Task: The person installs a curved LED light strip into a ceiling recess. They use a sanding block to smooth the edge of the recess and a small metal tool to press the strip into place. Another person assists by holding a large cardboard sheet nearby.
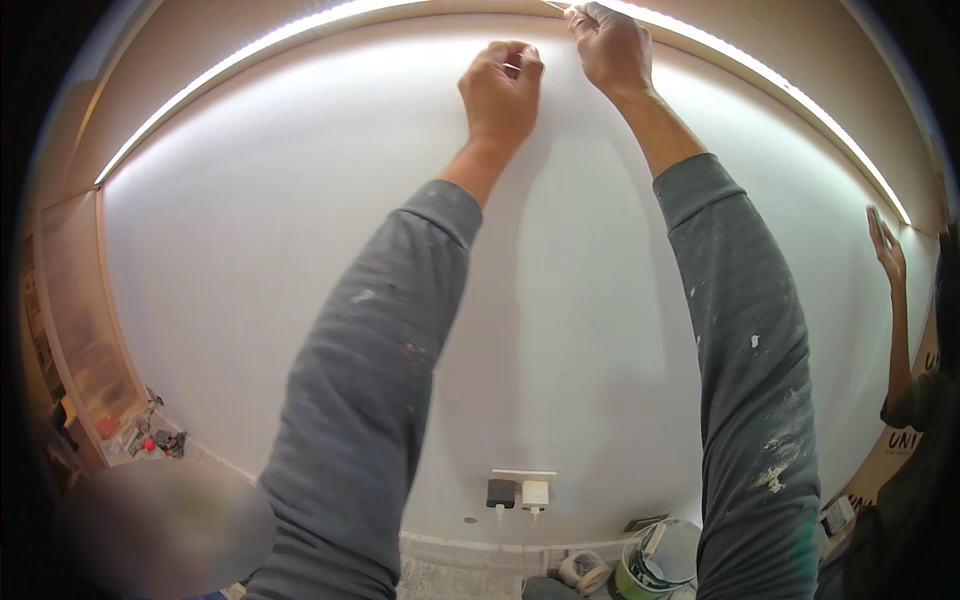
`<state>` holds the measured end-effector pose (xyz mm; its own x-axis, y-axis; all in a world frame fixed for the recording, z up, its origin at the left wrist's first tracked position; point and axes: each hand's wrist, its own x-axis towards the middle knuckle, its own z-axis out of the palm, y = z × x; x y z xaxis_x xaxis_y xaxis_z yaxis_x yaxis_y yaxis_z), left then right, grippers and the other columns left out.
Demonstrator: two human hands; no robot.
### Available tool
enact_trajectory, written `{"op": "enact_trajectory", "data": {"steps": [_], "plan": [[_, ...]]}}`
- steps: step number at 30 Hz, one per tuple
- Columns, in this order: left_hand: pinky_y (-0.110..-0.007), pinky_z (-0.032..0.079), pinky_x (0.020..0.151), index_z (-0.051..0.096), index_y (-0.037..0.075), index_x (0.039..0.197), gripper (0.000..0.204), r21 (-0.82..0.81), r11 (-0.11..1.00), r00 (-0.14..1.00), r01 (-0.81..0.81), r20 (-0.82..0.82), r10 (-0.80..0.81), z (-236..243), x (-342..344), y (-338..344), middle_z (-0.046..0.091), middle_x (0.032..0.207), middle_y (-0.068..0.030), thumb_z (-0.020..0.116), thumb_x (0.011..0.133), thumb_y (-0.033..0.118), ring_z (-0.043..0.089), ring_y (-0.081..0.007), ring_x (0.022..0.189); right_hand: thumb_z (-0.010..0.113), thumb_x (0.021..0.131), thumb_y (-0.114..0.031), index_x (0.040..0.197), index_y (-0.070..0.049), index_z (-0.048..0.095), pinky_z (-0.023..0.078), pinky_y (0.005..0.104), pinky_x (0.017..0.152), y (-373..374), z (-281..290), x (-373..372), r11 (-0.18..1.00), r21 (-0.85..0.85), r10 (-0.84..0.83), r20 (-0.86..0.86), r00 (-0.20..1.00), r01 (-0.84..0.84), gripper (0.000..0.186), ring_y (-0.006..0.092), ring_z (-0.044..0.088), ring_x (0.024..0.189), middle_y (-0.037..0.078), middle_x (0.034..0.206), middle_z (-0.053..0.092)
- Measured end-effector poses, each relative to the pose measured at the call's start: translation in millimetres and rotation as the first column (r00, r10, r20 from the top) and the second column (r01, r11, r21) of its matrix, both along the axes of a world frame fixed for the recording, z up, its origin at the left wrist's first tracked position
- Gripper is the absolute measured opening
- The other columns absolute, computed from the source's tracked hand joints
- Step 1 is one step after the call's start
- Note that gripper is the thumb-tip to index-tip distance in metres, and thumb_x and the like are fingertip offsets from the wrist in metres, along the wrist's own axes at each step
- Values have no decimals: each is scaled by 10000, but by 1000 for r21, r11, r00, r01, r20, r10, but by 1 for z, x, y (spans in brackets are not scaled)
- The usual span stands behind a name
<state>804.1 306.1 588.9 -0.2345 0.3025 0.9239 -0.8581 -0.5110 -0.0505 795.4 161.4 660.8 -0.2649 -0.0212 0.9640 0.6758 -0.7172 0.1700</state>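
Note:
Both my arms, in grey sleeves spotted with white, reach up against a pale wall (580,300). My left hand (503,95) is closed in a pinch just below the wall's top edge. A small pale sliver shows between its fingers, too small to name. Higher and to the right, my right hand (612,48) pinches at the wooden edge beside a lit strip light (740,55). Its fingertips are closed around a thin pale strip (556,5), partly cut off by the frame's top, whose kind I cannot make out.
Two plugged-in chargers (517,493) sit low on the wall. Below stand a green-rimmed bucket (660,560) and a roll of tape (584,571). Another person's raised hand (888,245) holds something flat at the right. Small items (160,440) lie at left, near a blurred patch.

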Motion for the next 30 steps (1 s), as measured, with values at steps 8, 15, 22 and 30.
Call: {"op": "enact_trajectory", "data": {"steps": [8,15,22,30], "plan": [[-378,562,916,758,17,1191,375,-136,946,951,-294,-146,274,70,-31,-13,778,982,-71,783,937,292,728,-213,944,643,1028,-307,1043,-79,780,569,400,834,-11,-10,7,969,80,236,-15,972,-234,266,298,746,864,107,909,785],[-320,597,910,740,-47,1139,364,-334,942,970,-22,-237,-61,78,-37,-48,770,994,-121,857,877,177,736,-204,976,669,1040,-265,1066,-31,768,558,285,839,-14,-66,7,821,287,532,-71,843,-494,255,113,720,842,34,904,790],[-355,644,832,775,24,1074,251,-398,911,965,-104,-263,-5,91,-32,-58,798,998,-127,826,900,198,786,-258,908,671,1047,-211,1093,7,751,562,265,845,-24,-86,3,734,311,658,-106,746,-603,237,107,721,880,52,932,779],[-327,622,777,717,-20,1019,207,-459,888,968,27,-208,-137,76,-26,-54,745,1054,-144,804,909,133,742,-217,856,667,1048,-214,1097,20,746,561,268,849,-29,-101,14,706,296,696,-121,707,-644,252,115,723,888,61,937,776]]}}
